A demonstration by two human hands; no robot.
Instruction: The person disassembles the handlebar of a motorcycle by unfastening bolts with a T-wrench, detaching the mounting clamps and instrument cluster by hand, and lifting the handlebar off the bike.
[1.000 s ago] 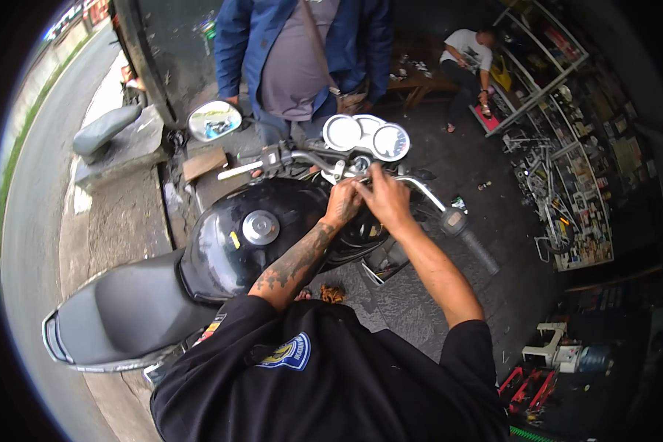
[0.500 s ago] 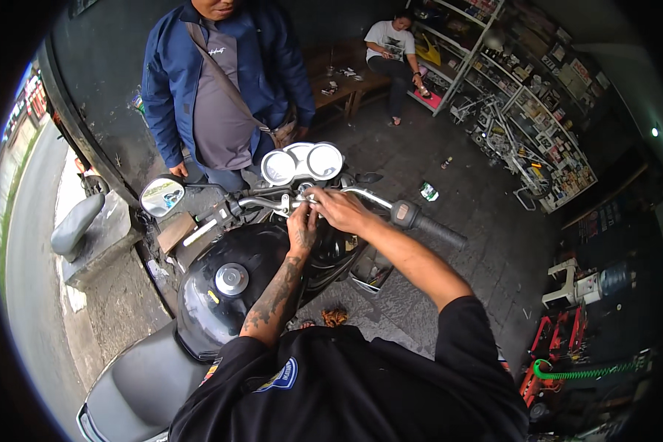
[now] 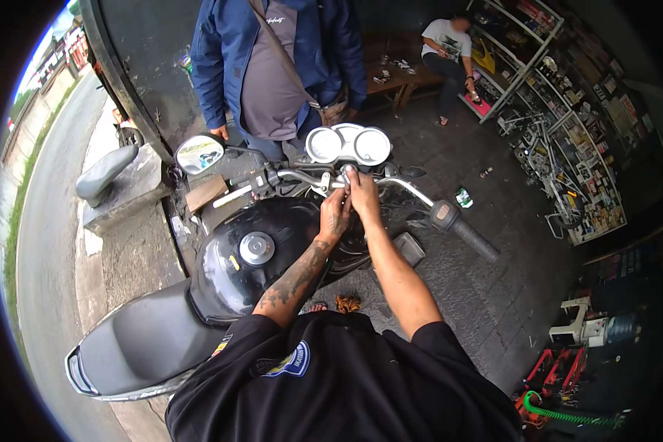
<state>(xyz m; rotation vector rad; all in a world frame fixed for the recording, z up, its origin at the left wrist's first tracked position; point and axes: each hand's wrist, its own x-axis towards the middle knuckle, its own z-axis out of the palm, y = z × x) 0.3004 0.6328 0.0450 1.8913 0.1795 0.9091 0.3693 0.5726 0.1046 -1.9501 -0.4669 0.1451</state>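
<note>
The left hand is held at the centre of the handlebar, its fingers bent and drawn together. The right hand is set close beside it, its fingertips placed just behind the twin gauges. Whether a small part is pinched between the fingers cannot be told, since the contact point is hidden by the hands themselves. The handlebar is mounted at the front of the motorcycle, with a metal clamp seen just left of the fingers.

The bar is judged stiff, smooth and possibly slippery if oiled; firm hold is best taken at the black rubber grip on the right end. Any fitting at the centre is judged hard and light, to be held by the fingertips. The gauge lenses are judged fragile and should not be pressed upon.

Behind the bar, a black tank with a round metal cap is noted, followed by a grey seat. A mirror is carried on the left side. Beyond the gauges, a person in a blue jacket is standing. Farther off, a seated person in a white shirt is observed beside metal shelves. At lower right, a green coiled hose is found near red metal equipment.
</note>
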